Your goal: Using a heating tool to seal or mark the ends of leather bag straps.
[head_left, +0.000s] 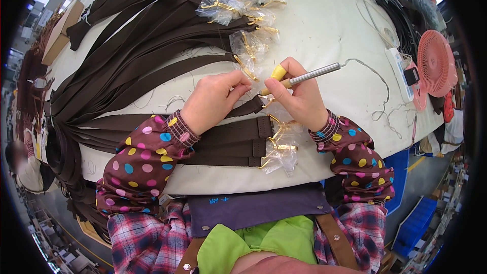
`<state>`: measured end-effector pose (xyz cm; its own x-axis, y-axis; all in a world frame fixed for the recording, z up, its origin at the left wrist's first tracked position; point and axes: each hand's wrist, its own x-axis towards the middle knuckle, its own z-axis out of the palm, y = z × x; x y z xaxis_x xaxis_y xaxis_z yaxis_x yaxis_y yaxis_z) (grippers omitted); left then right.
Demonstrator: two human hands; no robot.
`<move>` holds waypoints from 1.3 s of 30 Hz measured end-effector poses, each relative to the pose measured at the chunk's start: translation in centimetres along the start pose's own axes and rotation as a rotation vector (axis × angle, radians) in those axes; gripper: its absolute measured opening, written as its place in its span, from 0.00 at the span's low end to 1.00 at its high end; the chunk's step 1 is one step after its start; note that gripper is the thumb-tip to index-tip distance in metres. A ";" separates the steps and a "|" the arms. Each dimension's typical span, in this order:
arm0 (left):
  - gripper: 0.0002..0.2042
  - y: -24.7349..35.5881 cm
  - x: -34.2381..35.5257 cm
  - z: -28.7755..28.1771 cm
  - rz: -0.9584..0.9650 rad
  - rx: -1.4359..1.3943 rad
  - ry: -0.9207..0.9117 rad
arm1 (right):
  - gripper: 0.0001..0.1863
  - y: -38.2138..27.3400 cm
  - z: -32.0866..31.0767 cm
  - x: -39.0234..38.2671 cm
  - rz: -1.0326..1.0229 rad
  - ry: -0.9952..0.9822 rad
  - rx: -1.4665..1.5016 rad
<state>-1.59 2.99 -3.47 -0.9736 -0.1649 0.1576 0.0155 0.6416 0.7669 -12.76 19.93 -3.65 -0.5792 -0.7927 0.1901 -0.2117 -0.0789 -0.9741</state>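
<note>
My right hand grips a corded pen-shaped tool with a silver barrel and a tan front part. A yellow cover sits on one of its fingers. The tool's dark tip is at the stitched end of a dark brown strap. My left hand is closed, thumb and forefinger pinched together beside that tip; anything between them is too small to make out. Just above the pinch lies a gold metal clasp on another strap. Nearer me, several finished-edge straps end in gold clasps wrapped in clear plastic.
Many brown straps fan across the white table, gathered at the left. Bagged clasps lie at the far side. On the right are a pink fan, a white power strip and the tool's thin cord. Blue crates stand below right.
</note>
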 end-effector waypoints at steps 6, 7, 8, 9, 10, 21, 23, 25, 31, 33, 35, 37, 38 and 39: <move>0.06 0.1 0.1 0.0 -0.145 -0.113 -0.019 | 0.11 0.5 0.1 0.0 -0.021 -0.034 0.029; 0.06 0.2 0.1 0.0 -0.144 -0.111 -0.019 | 0.11 0.3 0.2 0.0 -0.023 -0.034 0.030; 0.07 0.2 0.1 0.0 -0.131 -0.091 -0.012 | 0.12 0.2 0.2 0.0 -0.020 -0.031 0.026; 0.07 0.2 0.1 0.0 -0.119 -0.071 -0.005 | 0.12 0.1 0.2 0.0 -0.016 -0.029 0.023; 0.07 0.1 0.1 0.1 -0.119 -0.071 -0.005 | 0.12 0.1 0.2 0.0 -0.017 -0.028 0.023; 0.09 1.5 -0.3 -1.9 -0.157 -0.038 -0.117 | 0.09 -0.3 -0.4 -0.3 -0.087 -0.021 -0.133; 0.09 2.1 -1.5 -3.1 -0.101 0.007 -0.162 | 0.09 0.5 -1.4 -0.5 -0.245 -0.032 -0.313; 0.10 1.3 -3.0 -3.9 -0.056 0.057 -0.202 | 0.09 0.8 -2.3 -0.5 -0.403 -0.051 -0.484; 0.10 0.3 -5.2 -3.6 0.560 0.800 -0.089 | 0.12 -0.3 -3.1 -0.5 -0.377 -0.205 -0.700; 0.10 0.1 -4.8 -3.2 0.660 0.843 0.001 | 0.11 -0.4 -3.4 -0.2 -0.444 -0.255 -0.806; 0.07 -0.4 -4.7 -2.7 0.544 0.790 -0.092 | 0.10 -0.3 -3.7 -0.1 -0.469 -0.262 -0.838; 0.05 -0.3 -4.6 -3.1 0.444 0.636 -0.154 | 0.10 -0.1 -3.8 0.0 -0.496 -0.269 -0.869; 0.05 -0.2 -4.5 -3.3 0.342 0.482 -0.215 | 0.10 0.2 -3.9 0.1 -0.491 -0.258 -0.873; 0.05 0.3 -4.3 -3.6 0.341 0.484 -0.215 | 0.11 0.3 -3.9 0.1 -0.486 -0.248 -0.876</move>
<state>3.39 1.19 -1.68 -0.9567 0.2312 0.1767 0.2779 0.9060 0.3194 -15.89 22.19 -3.44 -0.1203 -0.9033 0.4118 -0.9363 -0.0347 -0.3495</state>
